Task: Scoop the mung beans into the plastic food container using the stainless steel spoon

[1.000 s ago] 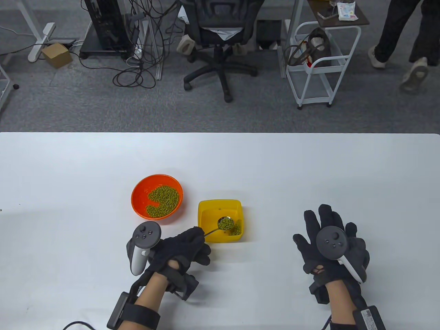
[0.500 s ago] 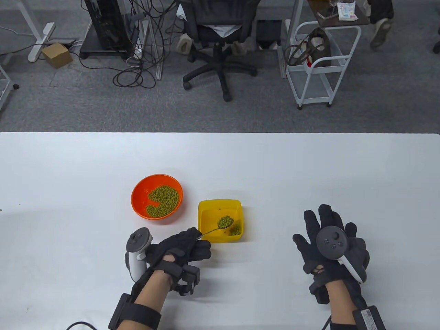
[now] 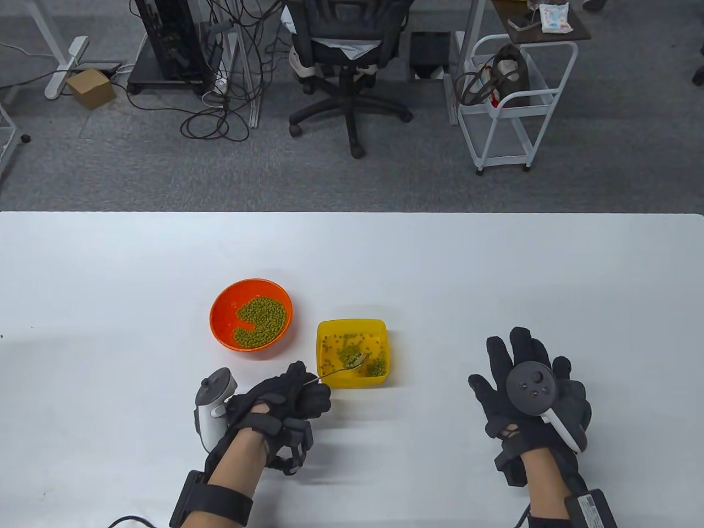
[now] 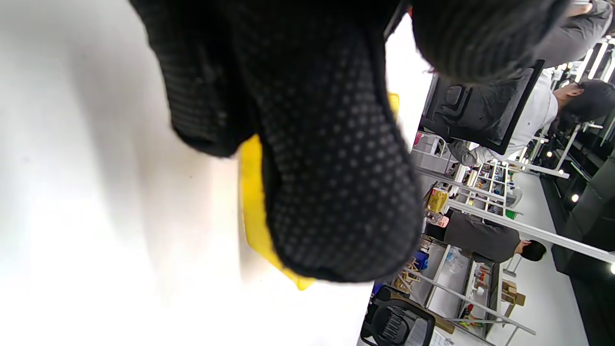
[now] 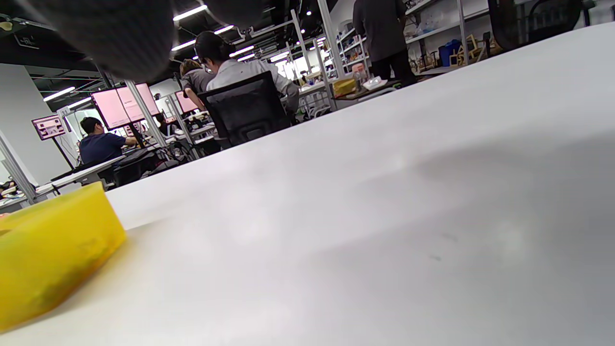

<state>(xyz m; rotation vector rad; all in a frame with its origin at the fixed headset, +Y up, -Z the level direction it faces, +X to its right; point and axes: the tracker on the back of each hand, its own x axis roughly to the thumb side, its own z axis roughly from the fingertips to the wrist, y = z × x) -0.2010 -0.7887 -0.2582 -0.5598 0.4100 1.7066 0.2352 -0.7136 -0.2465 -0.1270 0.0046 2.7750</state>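
Note:
My left hand (image 3: 291, 393) grips the handle of the stainless steel spoon (image 3: 344, 367). The spoon bowl is tipped inside the yellow plastic container (image 3: 324, 368), and mung beans (image 3: 352, 352) are scattered across the container floor, with a small pile at its front right. The orange bowl (image 3: 220, 308) to the left holds more mung beans (image 3: 263, 322). My right hand (image 3: 528, 379) lies flat on the table, fingers spread, holding nothing. In the left wrist view the gloved fingers (image 4: 336, 182) hide most of the yellow container (image 4: 252, 211). The right wrist view shows the container's side (image 5: 53, 250).
The white table (image 3: 495, 264) stretches wide around both dishes. Beyond its far edge stand an office chair (image 3: 344, 60) and a white wire cart (image 3: 514, 104) on the floor.
My left hand rolled the spoon over, and the beans it carried spilled into the yellow container. The hand drew slightly back. My right hand has not moved.

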